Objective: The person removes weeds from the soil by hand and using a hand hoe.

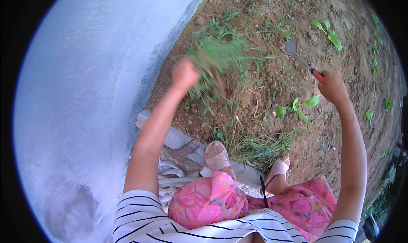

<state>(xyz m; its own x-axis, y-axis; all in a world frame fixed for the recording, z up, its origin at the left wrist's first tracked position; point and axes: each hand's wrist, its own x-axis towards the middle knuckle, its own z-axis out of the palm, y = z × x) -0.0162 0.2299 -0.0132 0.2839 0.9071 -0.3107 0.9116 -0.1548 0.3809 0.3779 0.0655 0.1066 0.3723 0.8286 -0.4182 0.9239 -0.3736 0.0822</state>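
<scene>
My left hand [185,75], smeared by motion, is closed round a clump of green grass [219,56] over the soil beside the pale wall. Long blades trail from the clump toward the right. My right hand [333,86] grips the red and black handle of a small trowel [305,64] with a thin metal shaft. Its flat grey blade points away from me and lies at the soil, near some long stems. Between my hands and my feet, a leafy seedling [298,108] grows from the bare earth.
A pale wall [93,73] fills the left side. More seedlings [329,34] stand at the far right. Loose cut grass [265,147] lies just ahead of my sandalled feet [218,157]. Stone edging [176,137] and pale curved pipes [172,175] are at the near left.
</scene>
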